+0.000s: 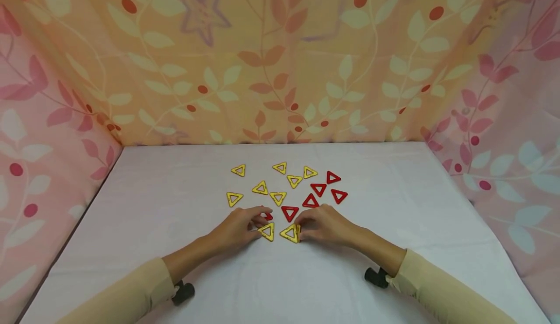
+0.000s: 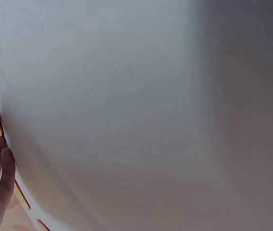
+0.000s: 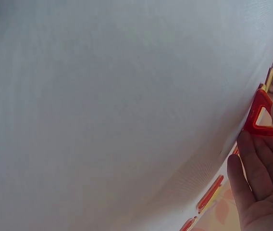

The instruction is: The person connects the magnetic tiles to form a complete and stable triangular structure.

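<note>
Flat, open-centred triangular tiles lie on the white table, some yellow side up and others red. My left hand (image 1: 238, 226) pinches the left corner of a yellow triangular tile (image 1: 268, 232). Its index finger passes over a red triangular tile (image 1: 265, 213), partly hiding it. Just to the right, my right hand (image 1: 325, 224) holds another triangular tile (image 1: 290, 233) by its right side, yellow in the head view. In the right wrist view, a red triangular face (image 3: 259, 115) shows between thumb and fingers. A small gap separates the two yellow tiles.
Beyond the hands lie several yellow tiles (image 1: 277, 198) and several red tiles (image 1: 318, 189). Leaf-patterned cloth (image 1: 271, 71) hangs at the back and both sides of the white table (image 1: 175, 188). Black wrist cameras (image 1: 183, 293) sit under both cuffs.
</note>
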A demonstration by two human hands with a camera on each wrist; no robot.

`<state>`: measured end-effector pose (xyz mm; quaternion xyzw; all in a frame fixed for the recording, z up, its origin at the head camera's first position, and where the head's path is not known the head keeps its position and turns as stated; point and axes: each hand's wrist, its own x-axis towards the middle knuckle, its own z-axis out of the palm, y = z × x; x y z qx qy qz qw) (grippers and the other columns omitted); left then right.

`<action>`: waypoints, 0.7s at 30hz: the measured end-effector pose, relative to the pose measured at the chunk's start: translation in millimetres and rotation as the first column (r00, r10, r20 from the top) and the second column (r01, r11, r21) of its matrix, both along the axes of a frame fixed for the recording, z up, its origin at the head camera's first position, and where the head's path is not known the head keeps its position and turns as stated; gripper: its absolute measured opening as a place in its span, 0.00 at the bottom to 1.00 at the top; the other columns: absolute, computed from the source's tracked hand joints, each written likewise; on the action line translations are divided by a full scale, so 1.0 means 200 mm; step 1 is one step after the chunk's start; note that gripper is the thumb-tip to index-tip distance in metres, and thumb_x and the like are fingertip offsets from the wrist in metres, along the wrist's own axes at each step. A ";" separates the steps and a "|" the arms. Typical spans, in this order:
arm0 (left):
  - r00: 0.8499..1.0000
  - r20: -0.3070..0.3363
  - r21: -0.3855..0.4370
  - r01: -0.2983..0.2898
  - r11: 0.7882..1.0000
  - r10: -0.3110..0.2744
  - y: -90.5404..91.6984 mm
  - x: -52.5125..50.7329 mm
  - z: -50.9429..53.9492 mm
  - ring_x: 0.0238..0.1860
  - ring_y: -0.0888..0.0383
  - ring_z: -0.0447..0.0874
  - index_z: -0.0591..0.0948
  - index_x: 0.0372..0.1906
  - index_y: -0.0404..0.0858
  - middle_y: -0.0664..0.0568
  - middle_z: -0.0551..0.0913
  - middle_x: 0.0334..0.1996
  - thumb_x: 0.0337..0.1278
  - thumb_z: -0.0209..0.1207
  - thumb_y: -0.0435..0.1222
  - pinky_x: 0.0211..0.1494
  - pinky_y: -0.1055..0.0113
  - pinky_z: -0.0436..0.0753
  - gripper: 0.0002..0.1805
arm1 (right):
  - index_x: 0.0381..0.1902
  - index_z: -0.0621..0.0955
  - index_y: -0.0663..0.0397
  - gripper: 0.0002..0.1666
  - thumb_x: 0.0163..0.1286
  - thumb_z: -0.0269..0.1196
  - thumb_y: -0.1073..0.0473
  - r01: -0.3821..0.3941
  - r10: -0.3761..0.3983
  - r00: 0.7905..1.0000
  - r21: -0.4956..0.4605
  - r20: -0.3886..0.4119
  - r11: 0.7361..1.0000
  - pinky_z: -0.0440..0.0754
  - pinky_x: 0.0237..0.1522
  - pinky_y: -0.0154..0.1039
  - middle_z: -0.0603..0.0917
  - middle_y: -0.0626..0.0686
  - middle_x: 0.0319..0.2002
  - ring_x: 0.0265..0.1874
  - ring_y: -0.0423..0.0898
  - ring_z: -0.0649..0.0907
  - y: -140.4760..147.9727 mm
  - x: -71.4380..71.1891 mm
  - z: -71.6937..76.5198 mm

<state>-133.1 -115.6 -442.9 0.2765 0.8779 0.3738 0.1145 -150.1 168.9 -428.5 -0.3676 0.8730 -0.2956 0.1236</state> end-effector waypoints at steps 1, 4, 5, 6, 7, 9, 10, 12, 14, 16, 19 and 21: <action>1.000 -0.001 -0.003 0.000 1.000 0.000 0.00 0.00 0.00 0.49 0.64 0.84 0.76 0.64 0.38 0.55 0.88 0.48 0.54 0.69 0.28 0.49 0.65 0.81 0.30 | 0.49 0.87 0.48 0.18 0.61 0.74 0.53 -0.001 0.001 1.000 -0.001 0.002 1.000 0.81 0.47 0.35 0.87 0.38 0.41 0.42 0.34 0.82 0.00 0.00 0.00; 1.000 0.000 -0.005 -0.001 1.000 0.001 0.01 0.00 0.00 0.48 0.64 0.84 0.76 0.64 0.39 0.55 0.87 0.48 0.54 0.69 0.27 0.48 0.66 0.81 0.30 | 0.49 0.87 0.48 0.18 0.61 0.74 0.53 -0.005 0.005 1.000 -0.001 0.002 1.000 0.81 0.48 0.35 0.87 0.39 0.42 0.43 0.34 0.83 0.00 0.00 0.00; 1.000 0.001 -0.005 0.000 1.000 0.000 0.02 -0.01 0.00 0.48 0.64 0.84 0.76 0.64 0.39 0.55 0.87 0.48 0.55 0.69 0.27 0.48 0.66 0.81 0.30 | 0.49 0.87 0.48 0.19 0.61 0.74 0.53 -0.005 0.005 1.000 -0.001 0.002 1.000 0.81 0.48 0.35 0.87 0.38 0.42 0.43 0.34 0.83 0.00 0.00 0.00; 1.000 0.001 -0.004 0.000 1.000 0.000 0.02 -0.01 0.00 0.48 0.64 0.84 0.76 0.64 0.39 0.55 0.87 0.48 0.55 0.69 0.27 0.48 0.66 0.81 0.30 | 0.49 0.87 0.48 0.19 0.61 0.74 0.53 -0.005 0.005 1.000 -0.001 0.002 1.000 0.81 0.48 0.35 0.87 0.38 0.42 0.43 0.35 0.83 0.00 0.01 0.01; 1.000 0.001 -0.003 0.000 1.000 0.000 0.02 -0.01 0.00 0.48 0.64 0.84 0.76 0.64 0.39 0.55 0.87 0.48 0.55 0.68 0.27 0.48 0.66 0.81 0.30 | 0.49 0.87 0.48 0.19 0.61 0.74 0.53 -0.005 0.005 1.000 0.000 0.000 1.000 0.81 0.48 0.35 0.87 0.38 0.42 0.43 0.35 0.83 0.00 0.00 0.00; 1.000 -0.006 -0.005 0.001 1.000 -0.001 0.03 -0.01 0.00 0.48 0.63 0.83 0.76 0.64 0.40 0.55 0.87 0.48 0.55 0.68 0.27 0.49 0.66 0.81 0.29 | 0.49 0.87 0.48 0.19 0.61 0.74 0.53 -0.004 0.004 1.000 0.003 -0.002 1.000 0.81 0.48 0.36 0.87 0.38 0.42 0.43 0.35 0.82 0.00 0.00 0.00; 1.000 -0.006 -0.003 0.002 1.000 -0.002 0.03 -0.01 0.00 0.48 0.63 0.83 0.76 0.64 0.39 0.55 0.87 0.48 0.56 0.68 0.26 0.49 0.66 0.81 0.29 | 0.49 0.87 0.48 0.19 0.61 0.74 0.53 -0.003 0.003 1.000 0.006 -0.003 1.000 0.81 0.48 0.36 0.87 0.38 0.42 0.43 0.35 0.82 0.00 0.00 0.00; 1.000 -0.016 -0.003 0.004 1.000 -0.004 0.04 -0.01 -0.01 0.49 0.62 0.83 0.77 0.64 0.39 0.55 0.87 0.48 0.56 0.67 0.26 0.50 0.65 0.81 0.29 | 0.50 0.87 0.48 0.19 0.61 0.73 0.53 0.000 0.000 1.000 0.009 0.004 1.000 0.81 0.48 0.36 0.87 0.38 0.42 0.43 0.34 0.82 0.00 0.01 0.00; 1.000 -0.025 -0.006 0.002 1.000 -0.002 0.04 -0.01 -0.01 0.49 0.62 0.83 0.77 0.63 0.39 0.55 0.87 0.48 0.57 0.66 0.26 0.51 0.64 0.81 0.28 | 0.50 0.87 0.48 0.18 0.61 0.73 0.53 0.003 -0.003 1.000 0.013 0.014 1.000 0.81 0.47 0.36 0.87 0.38 0.41 0.42 0.34 0.82 0.00 0.01 0.00; 1.000 -0.030 -0.005 0.001 1.000 -0.001 0.05 0.00 -0.01 0.50 0.62 0.83 0.77 0.63 0.40 0.55 0.87 0.48 0.57 0.66 0.26 0.52 0.64 0.81 0.28 | 0.49 0.87 0.48 0.18 0.61 0.74 0.54 0.002 -0.003 1.000 0.014 0.019 1.000 0.81 0.47 0.35 0.87 0.38 0.41 0.41 0.34 0.82 0.00 0.01 0.01; 0.999 -0.041 -0.002 0.001 1.000 -0.001 0.06 0.00 -0.01 0.51 0.62 0.83 0.77 0.63 0.39 0.55 0.87 0.48 0.57 0.65 0.25 0.53 0.63 0.81 0.27 | 0.49 0.87 0.48 0.18 0.61 0.74 0.55 -0.003 0.003 1.000 0.014 0.019 1.000 0.81 0.46 0.36 0.87 0.39 0.41 0.40 0.34 0.81 0.00 0.01 0.01; 0.999 -0.047 0.002 0.004 1.000 -0.004 0.06 -0.01 -0.01 0.52 0.62 0.83 0.77 0.63 0.39 0.55 0.87 0.48 0.58 0.65 0.25 0.54 0.62 0.81 0.27 | 0.49 0.87 0.48 0.18 0.61 0.74 0.55 -0.008 0.008 1.000 0.015 0.013 1.000 0.81 0.47 0.36 0.87 0.39 0.41 0.40 0.34 0.81 0.00 0.01 0.02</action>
